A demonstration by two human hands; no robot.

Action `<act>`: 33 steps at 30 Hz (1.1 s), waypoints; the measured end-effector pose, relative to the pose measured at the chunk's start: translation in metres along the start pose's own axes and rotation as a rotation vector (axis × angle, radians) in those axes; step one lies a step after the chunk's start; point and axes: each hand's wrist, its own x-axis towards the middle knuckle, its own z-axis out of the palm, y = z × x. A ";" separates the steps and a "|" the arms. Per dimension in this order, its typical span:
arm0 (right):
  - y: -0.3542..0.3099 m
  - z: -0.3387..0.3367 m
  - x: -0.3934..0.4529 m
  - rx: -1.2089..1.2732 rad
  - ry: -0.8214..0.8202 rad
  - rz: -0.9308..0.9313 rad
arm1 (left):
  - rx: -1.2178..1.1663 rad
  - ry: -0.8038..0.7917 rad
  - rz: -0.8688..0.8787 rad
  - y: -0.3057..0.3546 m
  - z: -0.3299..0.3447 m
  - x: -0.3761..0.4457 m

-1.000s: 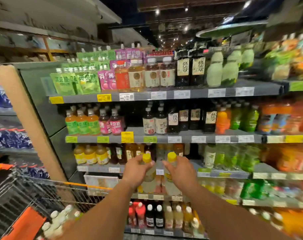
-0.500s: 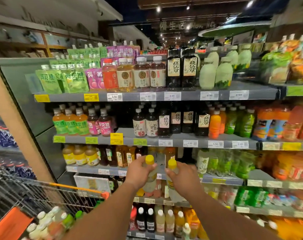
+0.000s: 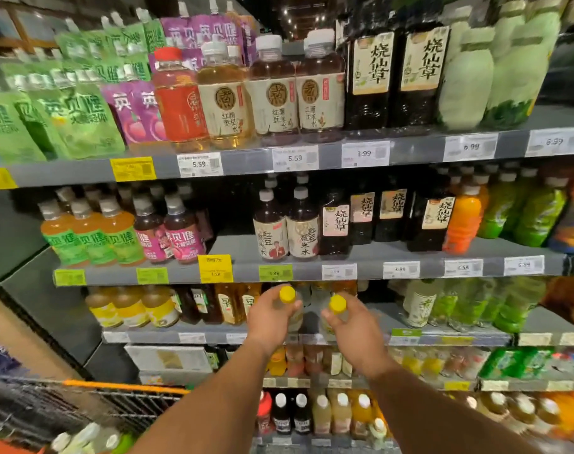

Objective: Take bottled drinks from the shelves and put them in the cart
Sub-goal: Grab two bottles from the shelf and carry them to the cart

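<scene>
Fingers [image 3: 280,317] of the left hand [image 3: 269,322] are curled round the neck of a yellow-capped bottle [image 3: 287,294], and those of the right hand [image 3: 353,326] are wrapped the same way round a second yellow-capped bottle [image 3: 337,304]. Both bottles stand upright, long axis vertical, caps poking up just above the knuckles, bodies mostly hidden behind the hands. They sit side by side, near each other but apart, in front of the third shelf [image 3: 449,335] down. Whether their bases touch the shelf cannot be told. Amber tea bottles [image 3: 228,303] lie just to the left of the left fingers, pale green bottles [image 3: 466,306] well to the right of the right fingers. The shopping cart [image 3: 82,407], with white and green caps showing inside, lies down and to the left of both hands, nearer the left. The coming move likely means drawing both bottles back and swinging them low and leftward over the cart's wire rim, left hand first.
</scene>
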 end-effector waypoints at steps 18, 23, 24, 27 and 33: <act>0.027 0.074 0.077 0.047 -0.035 0.122 | -0.023 -0.038 -0.107 -0.049 0.045 0.079; 0.028 0.081 0.095 -0.083 -0.035 0.141 | 0.057 -0.036 -0.153 -0.052 0.052 0.095; 0.026 0.081 0.099 -0.108 -0.041 0.156 | 0.074 -0.034 -0.172 -0.052 0.053 0.098; 0.020 0.081 0.115 -0.242 -0.077 0.252 | 0.120 -0.033 -0.229 -0.047 0.057 0.107; 0.020 0.085 0.125 -0.325 -0.085 0.256 | 0.180 0.068 -0.196 -0.050 0.065 0.110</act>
